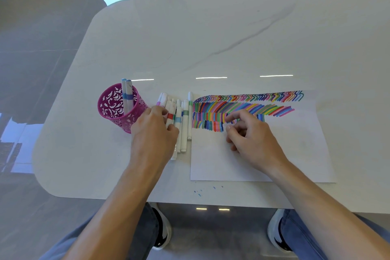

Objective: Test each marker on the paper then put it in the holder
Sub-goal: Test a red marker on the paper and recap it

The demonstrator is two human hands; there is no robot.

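Head view, marker-testing task. The left hand (155,133) lies over the left part of a row of white markers (185,124). Its thumb and curled fingers close on the red-banded marker (170,116), seemingly to lift it as the next one to test.

The right hand (253,139) rests on the paper (263,164), loosely curled and holding nothing. Its forefinger is half extended toward the lowest band of colour strokes (242,107), probably steadying the sheet and waiting to take the marker.

The row lies between the holder and the paper, touching the paper's left edge, so each marker has a short way to go either side. The magenta perforated holder (114,112) stands just left of the left hand, and two blue-banded markers (129,97) stand upright in it. Most markers are not yet put away, so the task seems to be at an early stage.

All of this sits on a white veined table (211,38). Blue ink specks (199,194) dot its near edge, and a pair of shoes (163,232) shows below. The neighbouring markers lie tight against the chosen one and may roll when it is lifted.
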